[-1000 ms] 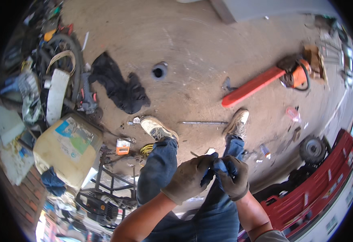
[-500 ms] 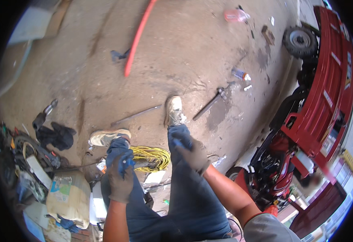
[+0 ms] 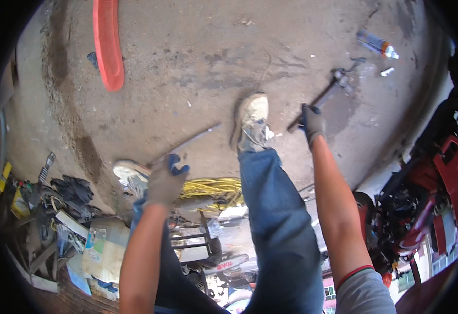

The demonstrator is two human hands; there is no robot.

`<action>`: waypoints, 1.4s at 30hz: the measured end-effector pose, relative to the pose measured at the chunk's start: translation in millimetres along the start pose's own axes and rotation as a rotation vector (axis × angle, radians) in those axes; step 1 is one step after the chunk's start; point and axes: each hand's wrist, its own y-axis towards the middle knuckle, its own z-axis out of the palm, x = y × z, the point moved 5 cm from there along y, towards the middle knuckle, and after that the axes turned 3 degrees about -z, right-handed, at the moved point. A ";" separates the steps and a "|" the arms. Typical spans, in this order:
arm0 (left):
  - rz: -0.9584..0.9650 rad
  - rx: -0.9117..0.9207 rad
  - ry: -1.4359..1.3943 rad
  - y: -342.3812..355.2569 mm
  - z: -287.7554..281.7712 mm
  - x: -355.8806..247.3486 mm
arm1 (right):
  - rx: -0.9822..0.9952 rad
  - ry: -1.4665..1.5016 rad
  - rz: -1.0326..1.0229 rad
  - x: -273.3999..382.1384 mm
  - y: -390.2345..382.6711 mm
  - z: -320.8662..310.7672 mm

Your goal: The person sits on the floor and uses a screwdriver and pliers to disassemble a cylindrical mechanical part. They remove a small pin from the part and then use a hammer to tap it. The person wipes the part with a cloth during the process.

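Observation:
My right hand (image 3: 313,123), in a grey and dark blue work glove, is down at the handle of a hammer (image 3: 327,94) lying on the ground. Its fingers curl over the handle, whose butt end sticks out to the left of the glove. My left hand (image 3: 167,180), gloved the same way, hangs above my left shoe with thumb and fingers curved apart and no object visible in it. Just beyond its fingers, a thin metal rod (image 3: 200,135) lies on the ground, its near end hidden behind the glove.
A coil of yellow rope or cable (image 3: 213,188) lies between my feet. A red trough-like piece (image 3: 108,49) is far left, a spray can (image 3: 378,44) far right. Tools and a dirty plastic jug (image 3: 106,248) crowd the near left. A red vehicle (image 3: 422,209) stands at right.
My right hand has left my right knee and reached forward to the hammer handle. My left hand has moved off my left knee, toward the rod. The view has come closer to the ground.

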 end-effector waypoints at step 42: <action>-0.076 -0.488 0.440 165.0 -505.3 101.4 | 0.169 -0.673 -0.419 310.1 -206.5 163.1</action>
